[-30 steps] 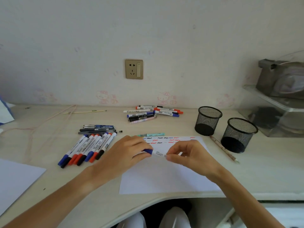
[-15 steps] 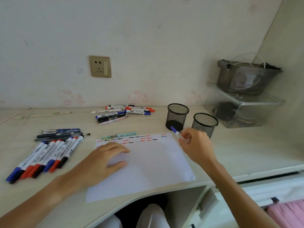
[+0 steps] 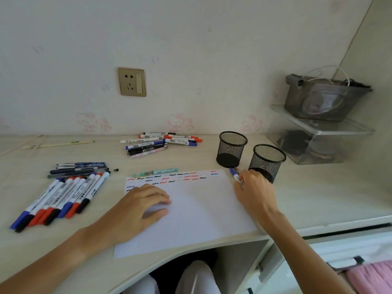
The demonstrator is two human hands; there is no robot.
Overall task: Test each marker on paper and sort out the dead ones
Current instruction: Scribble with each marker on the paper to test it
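A white-barrelled marker (image 3: 235, 176) with a blue cap is being pinched by the right hand (image 3: 254, 190), its capped end pointing up and away from the fingers (image 3: 240, 188) toward the two black mesh cups (image 3: 231, 149) just beyond. The paper (image 3: 191, 209), scribbled along its far edge in red, blue and black, is being pressed to the bench (image 3: 191, 158) by the left hand (image 3: 140, 206), whose fingers are lying relaxed and grasping nothing.

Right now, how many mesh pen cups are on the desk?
2. One cup stands behind the paper's far right corner; the other cup stands just right of it, nearer the camera, directly behind the right hand. None appear hidden.
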